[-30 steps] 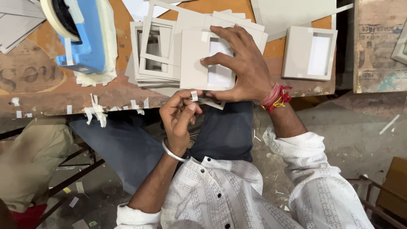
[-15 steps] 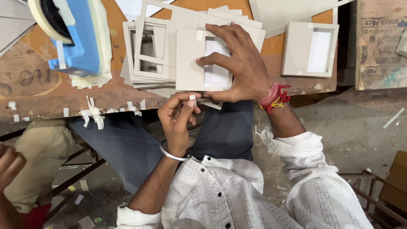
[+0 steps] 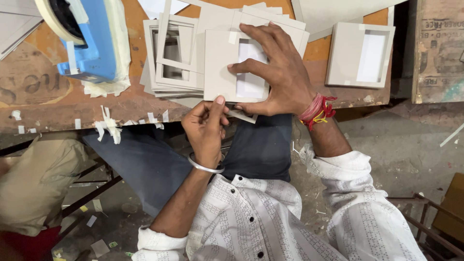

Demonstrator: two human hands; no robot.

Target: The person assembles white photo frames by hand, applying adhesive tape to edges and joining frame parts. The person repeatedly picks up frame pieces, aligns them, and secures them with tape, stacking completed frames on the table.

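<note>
A grey card frame point(image 3: 220, 63) with a white window lies near the front edge of the worn wooden table point(image 3: 48, 108). My right hand point(image 3: 282, 75), with red thread at the wrist, lies flat on it, fingers spread over the window. My left hand point(image 3: 205, 128), wearing a silver bangle, is curled at the table's edge. Its thumb presses the frame's lower edge and its fingers are tucked beneath.
A stack of similar card frames point(image 3: 169, 58) lies left of the held one, and another frame point(image 3: 360, 55) sits to the right. A blue tape dispenser point(image 3: 89, 46) stands at far left. Torn tape bits point(image 3: 108, 124) hang off the table edge. Another person's beige-clad leg point(image 3: 34, 183) is at lower left.
My left hand, which held a small piece of tape between its fingertips below the frame, has risen so the thumb now presses on the frame's lower edge. The right hand stays put.
</note>
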